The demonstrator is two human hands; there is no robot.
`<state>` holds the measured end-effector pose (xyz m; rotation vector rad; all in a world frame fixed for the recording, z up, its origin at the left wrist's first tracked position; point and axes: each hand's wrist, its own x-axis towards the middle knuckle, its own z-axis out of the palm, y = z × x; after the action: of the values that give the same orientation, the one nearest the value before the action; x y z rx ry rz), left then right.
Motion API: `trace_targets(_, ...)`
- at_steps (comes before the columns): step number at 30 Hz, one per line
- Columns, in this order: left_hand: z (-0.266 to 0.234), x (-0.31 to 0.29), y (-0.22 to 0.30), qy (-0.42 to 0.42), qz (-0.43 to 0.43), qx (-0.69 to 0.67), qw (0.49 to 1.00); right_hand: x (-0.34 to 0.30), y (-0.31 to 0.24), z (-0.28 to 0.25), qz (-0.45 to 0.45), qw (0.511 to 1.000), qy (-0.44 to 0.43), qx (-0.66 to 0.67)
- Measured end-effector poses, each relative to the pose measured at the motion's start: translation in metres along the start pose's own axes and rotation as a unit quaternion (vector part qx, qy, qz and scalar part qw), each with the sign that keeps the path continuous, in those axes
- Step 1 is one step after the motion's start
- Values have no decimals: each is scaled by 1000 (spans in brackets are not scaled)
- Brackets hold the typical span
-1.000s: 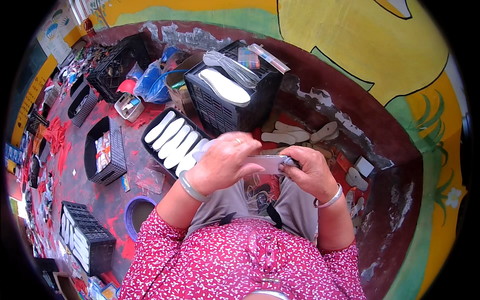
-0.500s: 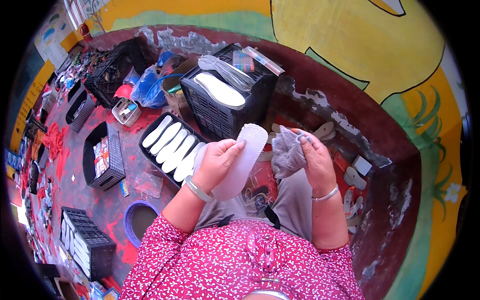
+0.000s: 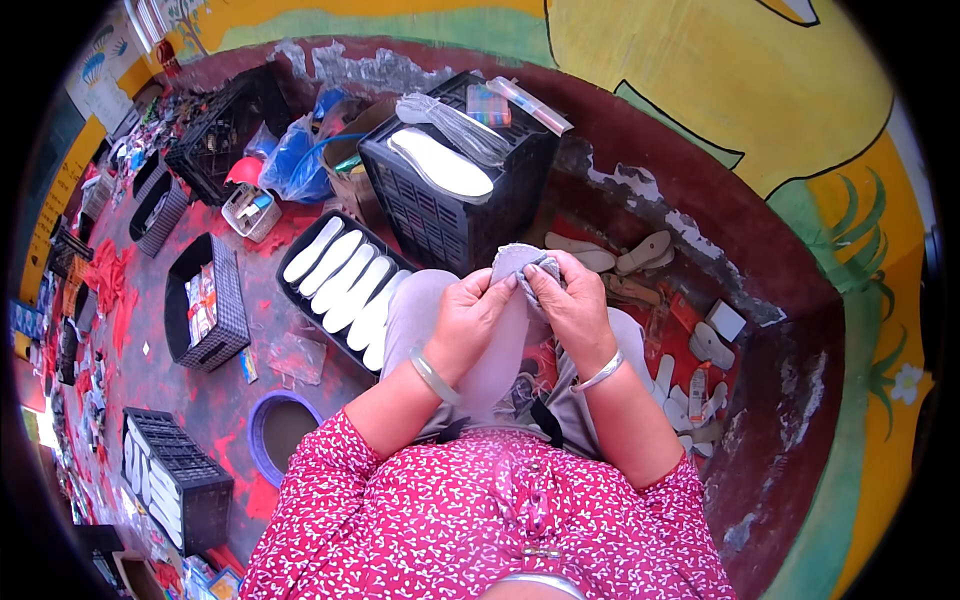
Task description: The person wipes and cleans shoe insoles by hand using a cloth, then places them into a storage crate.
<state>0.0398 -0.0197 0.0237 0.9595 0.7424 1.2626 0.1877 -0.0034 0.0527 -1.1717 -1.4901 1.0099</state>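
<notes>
My left hand [image 3: 468, 318] is closed on a pale shoe insole [image 3: 503, 348], thumb on its face near the rounded upper end. The insole stands tilted over my lap, between my forearms. My right hand [image 3: 574, 308] is closed on a grey cloth [image 3: 541, 266], now bunched small and pressed against the insole's upper right edge. Both thumbs nearly meet there. The fingers behind the insole are hidden, as is most of the cloth.
Left of my knee, a black basket [image 3: 288, 292] holds several white insoles. Ahead, an upturned black crate [image 3: 425, 222] carries more insoles. Several loose soles [image 3: 645, 252] lie on the floor at the right by the wall. A purple-rimmed basin [image 3: 257, 440] sits at the left.
My right hand has moved left with the grey cloth and brought it against the insole's upper end. The two hands, apart before, are now together.
</notes>
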Motion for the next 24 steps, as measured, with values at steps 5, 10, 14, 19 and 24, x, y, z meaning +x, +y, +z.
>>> trace_targets(5, -5, 9, -3, 81, 58, 27, 995, -10, 2, 7, 15, 993, -64, -102)
trace_targets(10, -12, 15, -3, 104, 35, -48, 993, -17, 11, 14, 2, 987, -74, -143)
trace_targets(14, -12, 18, 13, 122, 41, -131, 983, -24, 14, 13, 17, 978, -137, -155)
trace_targets(19, -21, 30, 27, 178, 85, -183, 963, -36, 13, 11, 97, 972, -177, -121)
trace_targets(24, -42, 39, 34, 232, 131, -212, 940, -53, 39, 21, 82, 979, -185, -37)
